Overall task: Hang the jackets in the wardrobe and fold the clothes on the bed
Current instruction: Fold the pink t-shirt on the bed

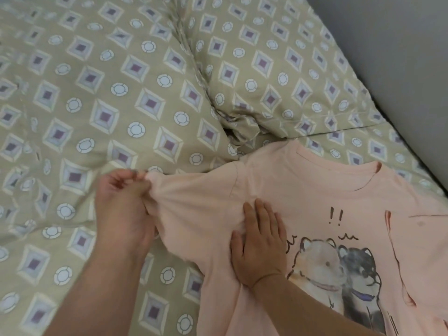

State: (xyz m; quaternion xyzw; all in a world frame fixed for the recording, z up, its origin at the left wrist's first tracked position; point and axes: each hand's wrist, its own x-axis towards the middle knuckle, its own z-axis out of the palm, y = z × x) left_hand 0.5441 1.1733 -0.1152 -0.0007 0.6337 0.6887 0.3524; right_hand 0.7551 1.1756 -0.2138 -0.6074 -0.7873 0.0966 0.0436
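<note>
A pale pink T-shirt [315, 197] with two cartoon dogs printed on its front lies spread on the bed, neck opening toward the pillows. My left hand [121, 204] grips the end of the shirt's left sleeve, fingers curled round the bunched fabric and pulling it out to the left. Flat on the shirt's chest, just left of the dog print, rests my right hand [260, 243] with straight fingers pressing the cloth down.
The bed is covered with a beige duvet [97, 105] patterned with diamonds and circles. A matching pillow [291, 76] lies at the upper right. A grey wall [400, 69] runs along the bed's right side.
</note>
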